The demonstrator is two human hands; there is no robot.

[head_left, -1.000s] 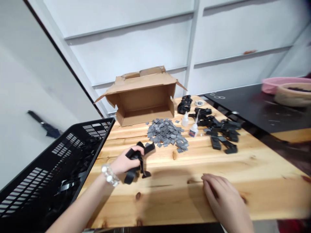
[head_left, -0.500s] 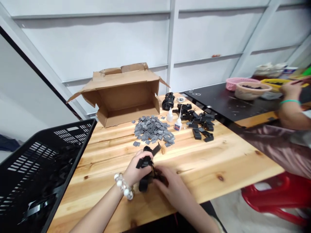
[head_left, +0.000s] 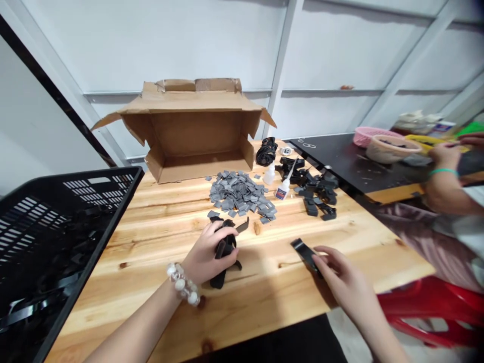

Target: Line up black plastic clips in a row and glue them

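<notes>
My left hand (head_left: 209, 247) grips a tangled bundle of black straps (head_left: 227, 252) against the pine tabletop, and a beaded bracelet (head_left: 181, 284) circles that wrist. Off to the right, my right hand (head_left: 342, 275) pinches a short, flat black strip (head_left: 304, 254), its end pointing away from me. Beyond both hands lies a heap of small grey tiles (head_left: 238, 194). Black moulded pieces (head_left: 315, 189) are scattered to its right, near a coil of black strap (head_left: 266, 151) and several small glue bottles (head_left: 283, 187).
A black slotted crate (head_left: 56, 237) full of black strips stands left of the pine table (head_left: 151, 247). An open cardboard box (head_left: 192, 133) sits at the back. On a dark table (head_left: 333, 161) at right, a co-worker's hand (head_left: 444, 159) works near a woven bowl (head_left: 393, 149). A red stool (head_left: 427, 307) stands below.
My right hand has moved away from the bundle to the right, now with the short black strip in it. My left hand stays on the bundle, and the view has shifted slightly.
</notes>
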